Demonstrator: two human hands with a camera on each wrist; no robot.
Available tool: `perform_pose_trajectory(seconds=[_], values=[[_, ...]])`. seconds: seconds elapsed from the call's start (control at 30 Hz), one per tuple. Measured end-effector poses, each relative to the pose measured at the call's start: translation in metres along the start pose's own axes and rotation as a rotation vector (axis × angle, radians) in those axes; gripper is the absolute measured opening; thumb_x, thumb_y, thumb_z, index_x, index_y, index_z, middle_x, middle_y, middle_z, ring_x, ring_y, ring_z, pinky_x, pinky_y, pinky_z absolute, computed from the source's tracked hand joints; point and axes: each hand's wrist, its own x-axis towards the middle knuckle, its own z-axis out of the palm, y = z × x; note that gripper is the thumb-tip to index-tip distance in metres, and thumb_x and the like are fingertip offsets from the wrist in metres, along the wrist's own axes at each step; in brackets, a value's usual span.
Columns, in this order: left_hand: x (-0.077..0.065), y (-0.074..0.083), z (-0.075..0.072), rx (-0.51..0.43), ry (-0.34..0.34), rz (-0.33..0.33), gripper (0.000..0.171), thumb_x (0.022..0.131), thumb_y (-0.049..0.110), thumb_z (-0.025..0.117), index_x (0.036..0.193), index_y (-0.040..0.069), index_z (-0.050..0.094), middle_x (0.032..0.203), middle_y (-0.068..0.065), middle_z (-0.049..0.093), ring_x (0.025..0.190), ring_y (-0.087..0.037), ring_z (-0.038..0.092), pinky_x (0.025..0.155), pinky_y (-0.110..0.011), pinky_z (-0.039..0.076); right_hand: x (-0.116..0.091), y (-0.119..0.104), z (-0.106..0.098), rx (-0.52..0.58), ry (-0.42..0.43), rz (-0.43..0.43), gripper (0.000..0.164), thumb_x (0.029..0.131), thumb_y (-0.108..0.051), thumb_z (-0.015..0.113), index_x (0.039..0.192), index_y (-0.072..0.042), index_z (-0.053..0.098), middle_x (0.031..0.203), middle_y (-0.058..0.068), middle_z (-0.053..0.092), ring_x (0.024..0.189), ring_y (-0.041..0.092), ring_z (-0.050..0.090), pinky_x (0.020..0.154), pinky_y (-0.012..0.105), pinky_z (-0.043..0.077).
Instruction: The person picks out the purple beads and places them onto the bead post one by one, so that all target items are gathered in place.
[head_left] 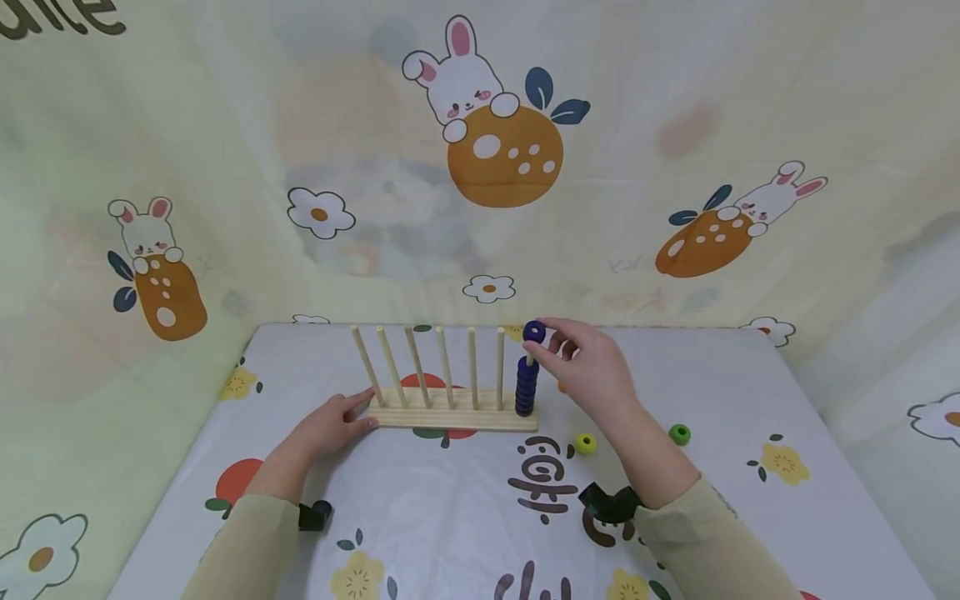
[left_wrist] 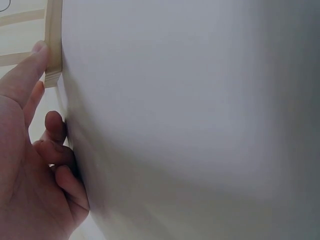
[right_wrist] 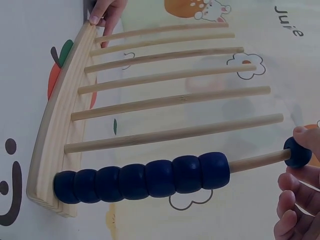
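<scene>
A pale wooden rack (head_left: 453, 422) stands on the table with a row of upright pegs. Its rightmost peg carries a stack of dark blue beads (right_wrist: 160, 177); the other pegs are bare. At that peg's tip, my right hand (head_left: 596, 371) pinches another dark blue bead (right_wrist: 298, 152) between thumb and forefinger. The bead sits right at the peg's end in the right wrist view, apart from the stack below. My left hand (head_left: 322, 429) holds the left end of the rack's base, thumb (left_wrist: 35, 60) at the front edge and forefinger behind. Its other fingers rest curled by the table.
A yellow-green bead (head_left: 586, 443) lies right of the rack, and a green bead (head_left: 679, 434) farther right. Part of an orange bead (head_left: 562, 387) shows behind the right hand. A printed cloth wall (head_left: 390, 250) rises behind the table.
</scene>
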Motion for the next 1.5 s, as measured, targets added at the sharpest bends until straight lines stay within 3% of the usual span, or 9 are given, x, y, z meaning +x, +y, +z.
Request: perform_pose_trajectory(seconds=[0.53, 1.0, 1.2, 1.5], values=[[-0.001, 0.003, 0.001, -0.004, 0.007, -0.018, 0.075, 0.090, 0.053, 0.067, 0.154, 0.032, 0.034, 0.106, -0.010, 0.051, 0.096, -0.027, 0.049, 0.090, -0.052, 0.044, -0.001, 0.001, -0.002, -0.028, -0.001, 0.003, 0.047, 0.091, -0.043, 0.071, 0.130, -0.017, 0.066, 0.085, -0.001, 0.061, 0.078, 0.019, 0.053, 0.058, 0.032, 0.046], [-0.005, 0.007, 0.000, 0.017, 0.003, -0.018, 0.074, 0.091, 0.052, 0.066, 0.155, 0.030, 0.035, 0.101, -0.010, 0.049, 0.092, -0.026, 0.049, 0.083, -0.047, 0.043, -0.003, 0.010, -0.002, -0.030, -0.004, -0.018, 0.039, 0.092, -0.035, 0.071, 0.126, -0.015, 0.069, 0.084, 0.001, 0.060, 0.076, 0.019, 0.053, 0.060, 0.031, 0.044], [-0.005, 0.006, 0.001, 0.004, 0.012, -0.029, 0.074, 0.091, 0.052, 0.066, 0.155, 0.032, 0.034, 0.107, -0.011, 0.050, 0.096, -0.028, 0.049, 0.090, -0.053, 0.044, -0.006, 0.016, -0.002, -0.037, -0.019, -0.006, 0.038, 0.093, -0.037, 0.070, 0.126, -0.016, 0.069, 0.085, 0.000, 0.059, 0.077, 0.020, 0.052, 0.061, 0.033, 0.044], [-0.005, 0.012, 0.010, 0.040, 0.076, 0.009, 0.068, 0.094, 0.044, 0.066, 0.154, 0.029, 0.038, 0.096, -0.009, 0.049, 0.086, -0.024, 0.048, 0.074, -0.041, 0.041, -0.013, 0.040, -0.004, -0.112, -0.059, -0.008, 0.037, 0.094, -0.035, 0.069, 0.123, -0.013, 0.070, 0.085, 0.001, 0.059, 0.075, 0.020, 0.051, 0.064, 0.033, 0.044]])
